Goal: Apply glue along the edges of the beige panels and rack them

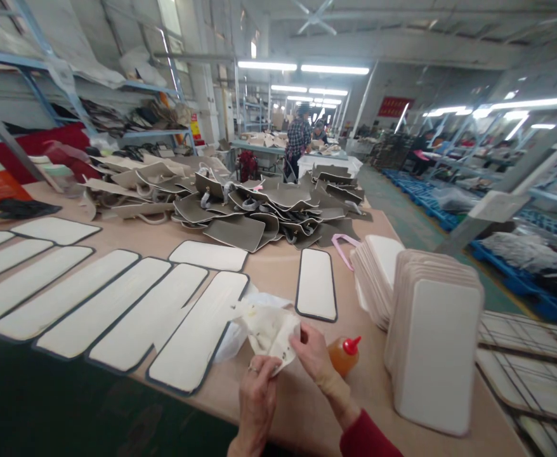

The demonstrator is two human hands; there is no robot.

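Between my hands is a crumpled off-white cloth [271,330] with dark specks and stains. My left hand [258,393], with a ring on one finger, pinches its lower edge. At the cloth's right edge, my right hand [314,355] is closed on it, fingertips pressed together. Under and behind the cloth lies thin whitish plastic [233,343], partly hidden. Just right of my right hand stands a bottle [344,357] of amber liquid with a red nozzle cap. A white panel with a dark border [197,330] lies to the left of the cloth, and a smaller bordered panel [316,284] lies beyond it.
Several more dark-edged white panels [104,304] lie in a row leftward. On the right stand stacks of white boards [443,343], beside a pink strap [342,247]. Grey-brown pieces with handles [259,209] are heaped at the back. A person [299,139] stands farther off.
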